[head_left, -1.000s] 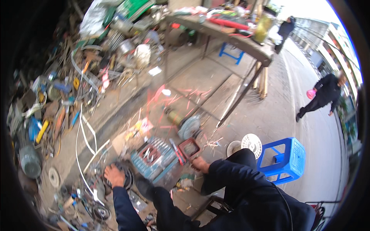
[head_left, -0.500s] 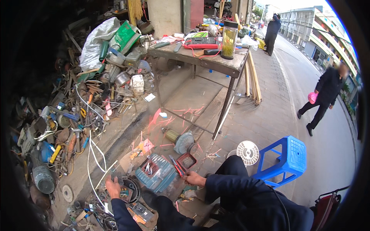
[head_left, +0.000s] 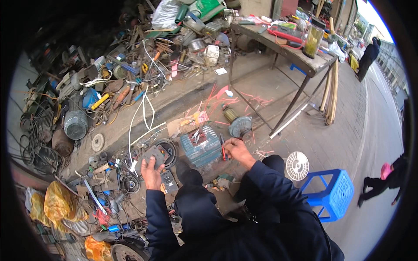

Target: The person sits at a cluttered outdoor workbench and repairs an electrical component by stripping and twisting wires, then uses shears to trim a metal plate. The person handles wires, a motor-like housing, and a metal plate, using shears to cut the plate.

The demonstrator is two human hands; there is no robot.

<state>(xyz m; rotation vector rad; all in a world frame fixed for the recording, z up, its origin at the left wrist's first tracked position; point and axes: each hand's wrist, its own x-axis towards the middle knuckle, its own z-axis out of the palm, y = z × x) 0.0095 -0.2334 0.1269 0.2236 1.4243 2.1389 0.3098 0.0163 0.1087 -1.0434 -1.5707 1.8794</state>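
My left hand (head_left: 151, 175) is closed on a flat grey plate (head_left: 152, 157) with rounded corners, raised over a dark round metal housing (head_left: 167, 150). My right hand (head_left: 237, 152) has its fingers closed at the red-handled pliers (head_left: 224, 149), whose jaws point away from me. Left of the pliers is a blue-green finned motor body (head_left: 203, 153), with loose wires in its square opening. Beyond it lies a yellowish cylinder with a grey round end piece (head_left: 240, 127). A small grey box-like part (head_left: 169, 181) rests beside my left hand.
Scrap, tools and motors (head_left: 76, 124) pile up at the left. A metal-legged table (head_left: 283, 48) stands at the back right, with a jar (head_left: 314, 38) on it. To my right are a blue stool (head_left: 334, 191) and a white slotted disc (head_left: 297, 165). A person (head_left: 387, 176) walks on the road.
The view has swung left, shifting the scene rightward. My left hand has lifted the grey plate into clear sight. My right hand stays by the pliers. The walking person has come nearer.
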